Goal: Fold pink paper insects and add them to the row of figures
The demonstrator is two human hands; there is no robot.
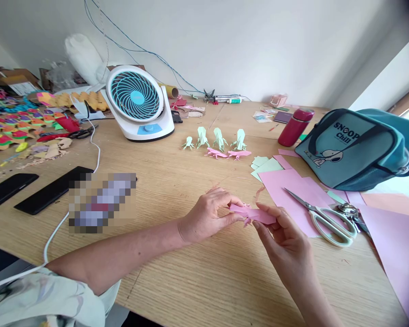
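Observation:
Between my two hands, just above the wooden table (191,281), is a small pink folded-paper figure (250,212) with thin legs sticking out. My left hand (213,213) pinches its left end between thumb and forefinger. The fingers of my right hand (284,231) close on its broader right end, hiding part of it. Farther back, two pink folded-paper figures (238,154) lie low on the table. Behind them stand several pale green folded-paper figures (219,138), one smaller than the others.
Scissors (327,218) lie on pink paper sheets (279,186) to the right, near a teal bag (354,150) and a red bottle (296,127). Left are a white-blue fan (136,100), a white cable (52,236), black flat cases (52,190) and a blurred-out object (104,202).

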